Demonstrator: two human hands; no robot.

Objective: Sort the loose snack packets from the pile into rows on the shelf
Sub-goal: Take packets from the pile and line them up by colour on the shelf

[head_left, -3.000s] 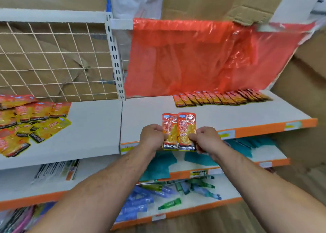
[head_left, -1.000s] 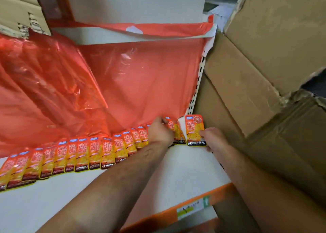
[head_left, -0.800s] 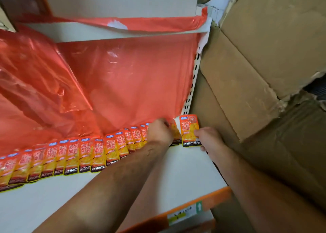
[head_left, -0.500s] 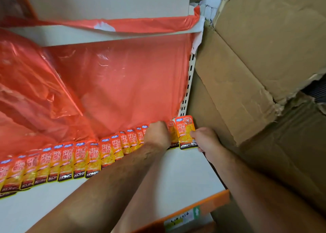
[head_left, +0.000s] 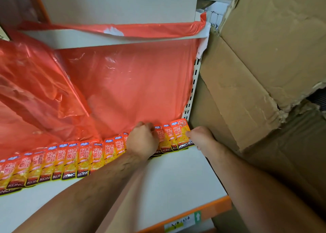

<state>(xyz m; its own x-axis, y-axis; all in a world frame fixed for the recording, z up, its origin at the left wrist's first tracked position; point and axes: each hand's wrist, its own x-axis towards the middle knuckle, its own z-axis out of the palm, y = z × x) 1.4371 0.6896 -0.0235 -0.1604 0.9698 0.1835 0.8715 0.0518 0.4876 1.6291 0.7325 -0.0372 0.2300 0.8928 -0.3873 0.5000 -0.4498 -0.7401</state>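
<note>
Two bare hands work at the right end of a white shelf (head_left: 176, 180). No closed container in use; the shelf serves as the holder, carrying one row of snack packets (head_left: 70, 160) along its back edge, orange-red and yellow, overlapping like shingles, each tilted and lapping its neighbour, black band at the bottom edge reading KONCHEW where legible. Row runs from the left frame edge to the right upright. Right hand (head_left: 202, 137): fingers curled, thumb tip pressed to the right edge of the end packet (head_left: 180, 135), pinching it; that packet is the last in the row, close to the perforated upright (head_left: 191, 95). Left hand (head_left: 142, 141): loosely fisted, knuckles up, resting on the row just left of the last three packets and covering several; whether it grips one cannot be told, fingertips hidden. Both forearms cross the bare front of the shelf. Behind the row hangs red plastic sheeting (head_left: 132, 84), crumpled at left, its lower edge meeting the packet tops. An upper shelf (head_left: 105, 40) sits above, with more red plastic draped over its lip. Right of the upright: stacked cardboard boxes (head_left: 264, 56), torn at one corner, pressed against the shelf side. Shelf front edge is an orange strip (head_left: 213, 209) with a label and green arrow sticker.
</note>
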